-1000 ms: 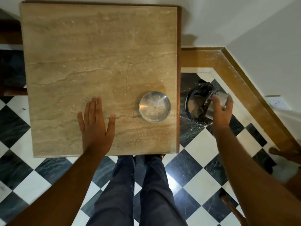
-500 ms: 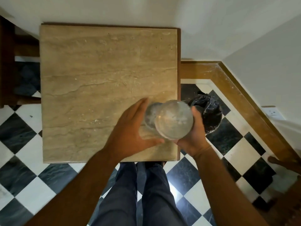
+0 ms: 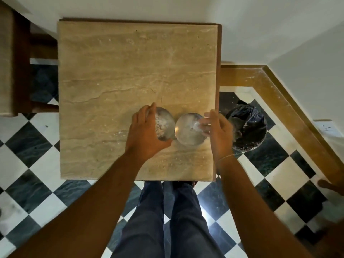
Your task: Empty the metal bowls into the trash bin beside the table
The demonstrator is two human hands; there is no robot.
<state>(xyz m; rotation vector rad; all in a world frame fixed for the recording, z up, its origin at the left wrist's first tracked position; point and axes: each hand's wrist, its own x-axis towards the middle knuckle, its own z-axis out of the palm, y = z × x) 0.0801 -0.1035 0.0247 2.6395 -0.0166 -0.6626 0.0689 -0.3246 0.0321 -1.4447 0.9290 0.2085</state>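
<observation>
Two metal bowls are near the table's front right. My left hand (image 3: 146,134) grips the left metal bowl (image 3: 164,125), which is lifted and tipped on its side; its inside faces right and has whitish specks. The right metal bowl (image 3: 187,130) rests upright on the table, touching the tipped one. My right hand (image 3: 218,130) has its blurred fingertips on that bowl's right rim. The trash bin (image 3: 249,127), lined with a black bag, stands on the floor just right of the table, beside my right hand.
The beige stone table (image 3: 119,81) has a wooden edge. Below it are a checkered floor (image 3: 26,146) and my legs. A wooden chair (image 3: 11,62) stands at the left. White walls, a wooden border strip (image 3: 290,101) and a wall socket (image 3: 327,127) are at the right.
My right hand brought its bowl from over the bin back onto the table. My left hand left the tabletop, took hold of the other bowl and tipped it up.
</observation>
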